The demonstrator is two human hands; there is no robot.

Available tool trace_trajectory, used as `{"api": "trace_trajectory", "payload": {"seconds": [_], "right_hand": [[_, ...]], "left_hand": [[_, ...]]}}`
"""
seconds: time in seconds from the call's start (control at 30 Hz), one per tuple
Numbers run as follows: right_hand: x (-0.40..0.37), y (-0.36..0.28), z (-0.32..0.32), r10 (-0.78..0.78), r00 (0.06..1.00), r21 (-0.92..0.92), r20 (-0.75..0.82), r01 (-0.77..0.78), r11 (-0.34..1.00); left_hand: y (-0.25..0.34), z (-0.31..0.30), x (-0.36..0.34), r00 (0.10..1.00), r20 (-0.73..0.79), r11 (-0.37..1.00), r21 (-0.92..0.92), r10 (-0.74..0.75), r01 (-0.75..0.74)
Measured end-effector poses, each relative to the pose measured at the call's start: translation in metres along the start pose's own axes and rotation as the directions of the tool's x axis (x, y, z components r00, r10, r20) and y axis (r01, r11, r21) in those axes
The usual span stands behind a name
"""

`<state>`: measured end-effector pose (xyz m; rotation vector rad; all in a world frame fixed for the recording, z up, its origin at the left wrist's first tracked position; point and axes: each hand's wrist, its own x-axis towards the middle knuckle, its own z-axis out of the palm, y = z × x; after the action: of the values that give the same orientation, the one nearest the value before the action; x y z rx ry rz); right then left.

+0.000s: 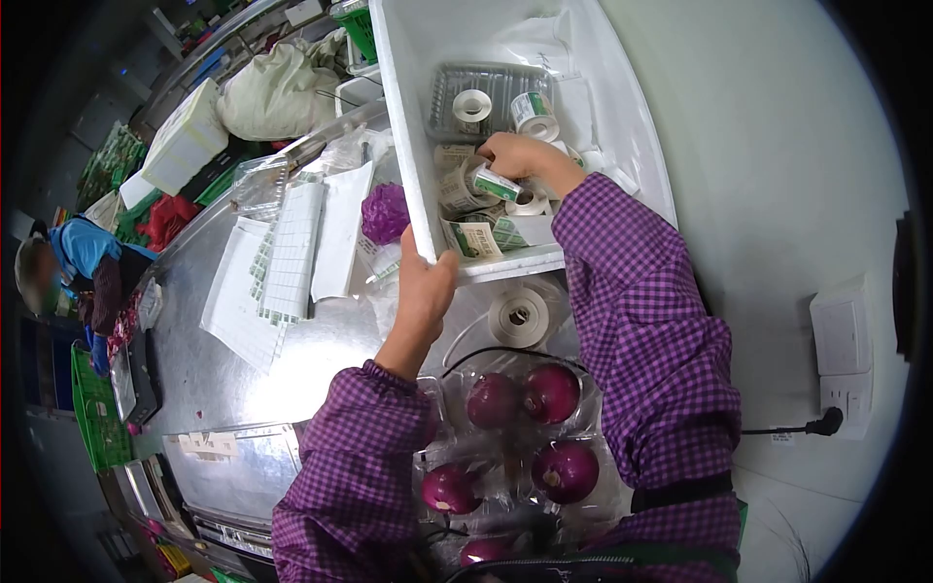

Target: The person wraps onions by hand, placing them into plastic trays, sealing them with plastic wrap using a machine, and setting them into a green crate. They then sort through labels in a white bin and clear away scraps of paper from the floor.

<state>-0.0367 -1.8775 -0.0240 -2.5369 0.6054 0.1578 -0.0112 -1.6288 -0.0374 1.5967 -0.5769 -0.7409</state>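
My left hand (424, 296) is closed on the near left corner of a white foam box (397, 126), thumb on the rim. Inside the box, my right hand (528, 157) reaches down among label rolls with its fingers curled; what they pinch is hidden. Just below that hand lies a roll with a green and white label (497, 184). Farther back in the box are a clear plastic tray (453, 80), a small white roll (472, 109) and a green-printed label roll (534, 112). Loose printed labels (473, 239) lie at the near end.
Wrapped red onions (552, 393) sit in clear packs close to my body, beside a large white roll (519, 318). Label sheets (292, 248) and a purple net bundle (385, 213) lie on the metal table (180, 355). A person in blue (87, 255) is at the far left.
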Motion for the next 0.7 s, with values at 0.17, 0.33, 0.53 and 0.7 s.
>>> {"api": "trace_trajectory", "payload": {"seconds": [0.17,0.33,0.53,0.7], "right_hand": [[-0.001,0.005,-0.003,0.034,0.998,0.312,0.044,-0.046,0.949],[0.003,0.01,0.002,0.085,0.985,0.751,0.149,-0.169,0.638],[0.004,0.0,0.015,0.047,0.993,0.884,-0.104,0.07,0.461],[0.008,-0.004,0.014,-0.021,0.993,0.677,-0.113,0.092,0.73]], "left_hand": [[-0.003,0.0,0.002,1.0,-0.011,1.0,-0.019,-0.01,0.01],[-0.003,0.001,-0.002,1.0,-0.02,1.0,0.001,0.009,-0.009],[-0.006,-0.001,-0.002,0.999,-0.012,0.997,0.069,0.045,-0.044],[0.002,0.001,-0.001,0.999,-0.002,0.994,-0.097,-0.054,0.053]]}}
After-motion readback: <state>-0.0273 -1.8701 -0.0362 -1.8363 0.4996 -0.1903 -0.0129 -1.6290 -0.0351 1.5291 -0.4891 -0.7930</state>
